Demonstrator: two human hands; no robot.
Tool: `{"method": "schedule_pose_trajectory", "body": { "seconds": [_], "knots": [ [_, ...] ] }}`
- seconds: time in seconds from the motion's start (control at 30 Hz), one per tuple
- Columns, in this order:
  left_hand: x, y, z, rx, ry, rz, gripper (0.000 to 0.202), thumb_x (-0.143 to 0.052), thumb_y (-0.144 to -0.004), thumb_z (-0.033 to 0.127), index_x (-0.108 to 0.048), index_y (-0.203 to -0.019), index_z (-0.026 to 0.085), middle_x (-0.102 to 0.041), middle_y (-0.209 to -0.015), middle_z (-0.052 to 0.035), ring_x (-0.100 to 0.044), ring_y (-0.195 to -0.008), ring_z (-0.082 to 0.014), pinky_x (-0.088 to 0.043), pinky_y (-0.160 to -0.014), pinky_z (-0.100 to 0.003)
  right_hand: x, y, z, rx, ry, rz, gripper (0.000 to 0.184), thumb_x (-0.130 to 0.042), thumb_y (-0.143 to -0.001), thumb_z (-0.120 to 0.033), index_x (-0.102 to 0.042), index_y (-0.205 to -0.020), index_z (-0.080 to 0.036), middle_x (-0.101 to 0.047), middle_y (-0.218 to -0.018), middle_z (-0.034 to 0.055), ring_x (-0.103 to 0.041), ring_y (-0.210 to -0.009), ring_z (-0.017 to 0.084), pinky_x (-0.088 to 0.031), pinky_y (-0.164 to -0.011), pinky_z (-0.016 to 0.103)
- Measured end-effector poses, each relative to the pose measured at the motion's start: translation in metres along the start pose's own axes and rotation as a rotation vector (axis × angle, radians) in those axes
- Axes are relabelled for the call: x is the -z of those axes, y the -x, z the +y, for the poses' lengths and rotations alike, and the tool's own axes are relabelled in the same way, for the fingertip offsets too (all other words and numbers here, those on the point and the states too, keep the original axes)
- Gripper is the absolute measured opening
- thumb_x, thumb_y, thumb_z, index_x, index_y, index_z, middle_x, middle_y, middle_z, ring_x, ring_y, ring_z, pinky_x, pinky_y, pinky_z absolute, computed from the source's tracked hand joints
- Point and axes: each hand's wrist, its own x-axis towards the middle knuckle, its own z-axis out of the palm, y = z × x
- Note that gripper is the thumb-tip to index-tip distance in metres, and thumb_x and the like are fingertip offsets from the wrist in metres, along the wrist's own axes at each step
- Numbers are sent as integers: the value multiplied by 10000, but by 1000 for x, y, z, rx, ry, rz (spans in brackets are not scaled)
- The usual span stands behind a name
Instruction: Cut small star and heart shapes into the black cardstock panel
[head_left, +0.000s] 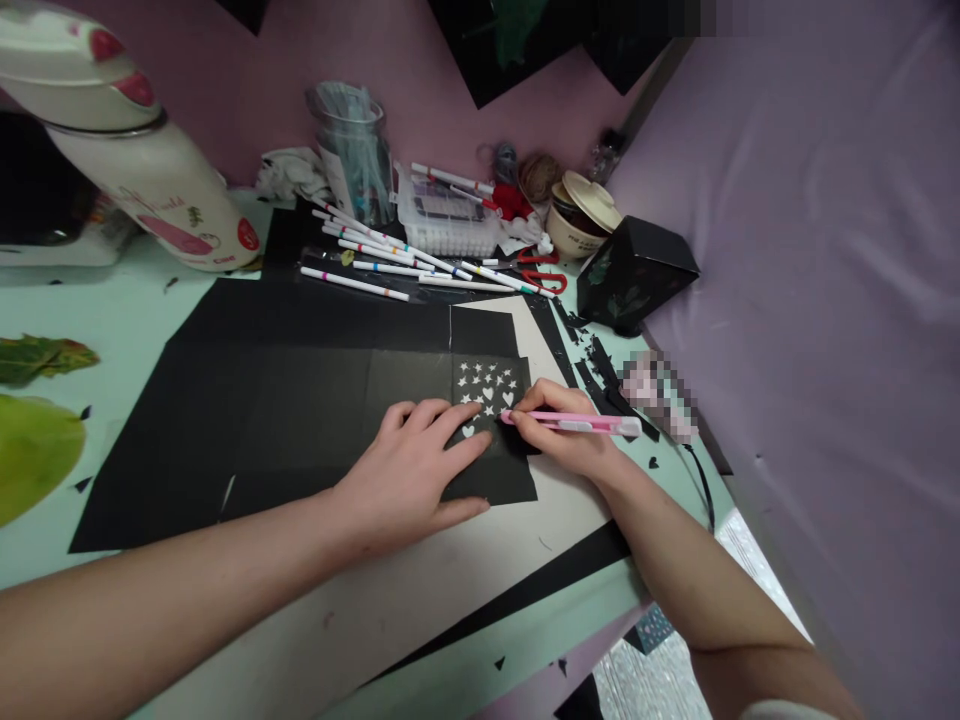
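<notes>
A large sheet of black paper (300, 400) lies folded out over a white board (577, 500). Its right-hand panel bears several cut-out stars and hearts (487, 380), white where the board shows through. My left hand (420, 460) rests flat on the paper with fingers spread, just left of and below the cut-outs. In my right hand (559, 430) is a pink craft knife (592, 424), held like a pen. Its tip end meets the black paper beside the lower stars; the blade itself is too small to make out.
Behind the paper lie several white marker pens (390, 250), red-handled scissors (544, 270) and a clear plastic case (446, 215). A white bottle (157, 170) stands at the back left. A black box (637, 270) and black paper scraps (600, 365) are on the right, near a purple curtain (817, 270).
</notes>
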Motion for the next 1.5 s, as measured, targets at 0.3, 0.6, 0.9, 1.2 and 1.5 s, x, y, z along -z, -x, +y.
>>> {"method": "schedule_pose_trajectory", "body": {
  "seconds": [0.3, 0.6, 0.9, 1.2, 1.5],
  "knots": [
    [0, 1, 1, 5, 13, 9, 589, -597, -829, 552, -500, -1345, 284, -441, -1423, -105, -410, -1188, -343, -298, -944, -501, 15, -8, -7, -101, -138, -112, 59, -667, -809, -234, -701, -812, -186, -686, -764, 16, -602, -682, 137, -449, -579, 234],
    [0, 1, 0, -6, 0, 5, 586, -574, -842, 565, -499, -1345, 274, -439, -1425, -109, -401, -1197, -341, -289, -949, -505, 14, -9, -8, -119, -100, -129, 112, -626, -804, -160, -732, -780, -186, -705, -743, 11, -607, -666, 134, -442, -570, 231],
    [-1, 1, 0, -4, 0, -2, 587, -557, -844, 583, -494, -1343, 280, -430, -1434, -113, -394, -1202, -342, -286, -951, -510, 12, -10, -11, -129, -83, -130, 106, -635, -805, -173, -738, -784, -186, -703, -738, 14, -612, -675, 139, -446, -581, 234],
    [-2, 1, 0, -6, -6, 2, 586, -558, -846, 585, -494, -1341, 276, -437, -1424, -113, -394, -1201, -339, -279, -954, -505, 10, -10, -12, -134, -74, -117, 106, -639, -802, -160, -742, -804, -185, -699, -730, 6, -601, -664, 127, -434, -571, 221],
    [-3, 1, -1, -11, -15, 13, 588, -565, -843, 580, -491, -1340, 274, -440, -1417, -106, -397, -1188, -336, -284, -943, -500, 5, -7, -7, -103, -53, -64, 94, -643, -816, -216, -681, -735, -186, -673, -687, -4, -584, -616, 122, -411, -533, 221]
  ]
}}
